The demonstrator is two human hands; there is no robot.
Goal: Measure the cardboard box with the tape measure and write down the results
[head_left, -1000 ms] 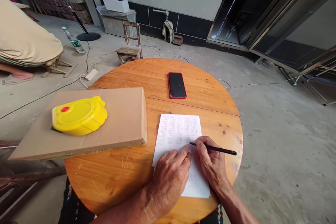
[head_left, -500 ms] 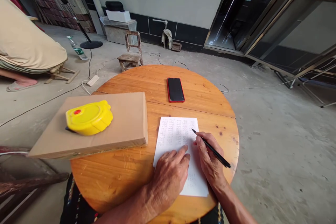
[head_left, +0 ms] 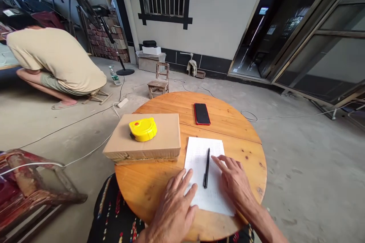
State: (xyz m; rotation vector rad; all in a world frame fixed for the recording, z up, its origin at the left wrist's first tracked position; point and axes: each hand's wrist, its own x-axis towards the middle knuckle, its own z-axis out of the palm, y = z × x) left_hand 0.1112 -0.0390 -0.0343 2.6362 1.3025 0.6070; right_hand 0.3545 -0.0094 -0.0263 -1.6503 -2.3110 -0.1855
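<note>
A white sheet of paper (head_left: 196, 193) with rows of small handwriting lies on the round wooden table (head_left: 236, 121). On it rests a black pen (head_left: 207, 169), pointing away from me, held by neither hand. My left hand (head_left: 176, 201) is spread at the paper's lower left edge, its fingertips on the sheet. My right hand (head_left: 235, 176) lies over the right edge with its fingers stretched out; the index fingertip is just right of the pen. Both hands are open.
On the table's left stands a cardboard box (head_left: 165, 133) with a yellow tape measure (head_left: 144, 130) on top. A red-edged phone (head_left: 202, 114) lies farther back. A person (head_left: 57, 57) crouches at the left. A small wooden chair (head_left: 159, 83) stands beyond the table, and cables cross the floor.
My right hand has let go of the pen, which now lies on the paper. My left hand has moved to the lower left edge with fingers spread. The view has tilted up and left.
</note>
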